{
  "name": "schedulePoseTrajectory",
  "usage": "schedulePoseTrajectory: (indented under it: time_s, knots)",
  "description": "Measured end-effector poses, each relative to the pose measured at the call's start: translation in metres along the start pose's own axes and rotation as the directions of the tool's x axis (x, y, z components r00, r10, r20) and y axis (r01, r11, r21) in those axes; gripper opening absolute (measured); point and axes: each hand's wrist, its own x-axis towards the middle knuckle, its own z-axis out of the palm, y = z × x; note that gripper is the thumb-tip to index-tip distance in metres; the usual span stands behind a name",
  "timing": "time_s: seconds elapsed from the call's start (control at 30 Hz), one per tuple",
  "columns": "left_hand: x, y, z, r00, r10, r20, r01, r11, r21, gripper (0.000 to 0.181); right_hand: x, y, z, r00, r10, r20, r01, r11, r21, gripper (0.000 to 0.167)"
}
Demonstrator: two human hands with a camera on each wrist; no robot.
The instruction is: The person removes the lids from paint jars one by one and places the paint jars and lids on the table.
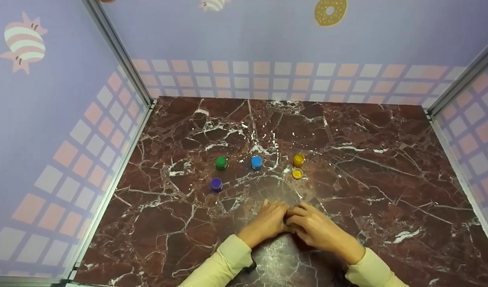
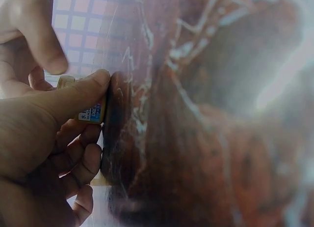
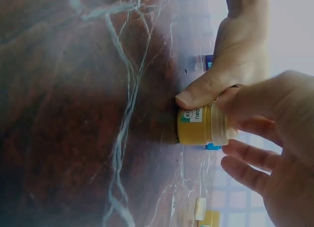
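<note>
My left hand [image 1: 269,219] grips a small yellow paint jar [image 3: 194,126] low over the dark table, thumb on its labelled side. At the jar's clear screw lid [image 3: 219,125], my right hand [image 1: 317,229] curls its thumb and fingers around the edge. In the left wrist view the jar [image 2: 91,113] shows partly behind the left thumb, and the lid end is partly covered. From the head view, both hands hide this jar.
Beyond the hands stand a purple jar [image 1: 216,184], a green jar [image 1: 221,162], a blue jar [image 1: 256,162] and another yellow jar [image 1: 298,159]. A small round lid with yellow inside [image 1: 297,173] lies before the latter. Patterned panels [image 1: 284,75] border the marbled table [image 1: 387,167].
</note>
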Motion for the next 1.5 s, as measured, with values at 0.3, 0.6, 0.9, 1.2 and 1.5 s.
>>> schedulePoseTrajectory:
  time_s: [0.3, 0.6, 0.9, 1.2, 1.5]
  knots:
    - [0.001, 0.0, 0.0, 1.0, 0.008, -0.016, -0.008, 1.0, -0.022, 0.043, 0.003, -0.012, -0.002, 0.92, 0.318, -0.227, -0.321, 0.947, 0.024, 0.025]
    - [0.0, -0.001, 0.002, 1.0, -0.003, -0.001, 0.003, 1.0, 0.0, 0.044, 0.015, -0.03, 0.002, 0.795, 0.552, -0.252, -0.577, 0.816, -0.033, 0.019]
    - [-0.001, -0.001, 0.001, 1.0, 0.015, -0.021, -0.014, 0.999, 0.039, 0.034, 0.02, -0.04, 0.013, 0.822, 0.541, -0.177, -0.567, 0.806, -0.17, 0.027]
    - [0.0, -0.001, 0.002, 0.999, 0.025, -0.045, -0.024, 0.999, 0.037, 0.035, 0.019, -0.041, 0.015, 0.851, 0.504, -0.146, -0.524, 0.831, -0.187, 0.025]
    - [0.0, -0.002, 0.002, 0.999, 0.026, -0.027, -0.024, 0.998, 0.062, 0.039, 0.017, -0.039, 0.013, 0.906, 0.411, -0.104, -0.423, 0.888, -0.18, 0.028]
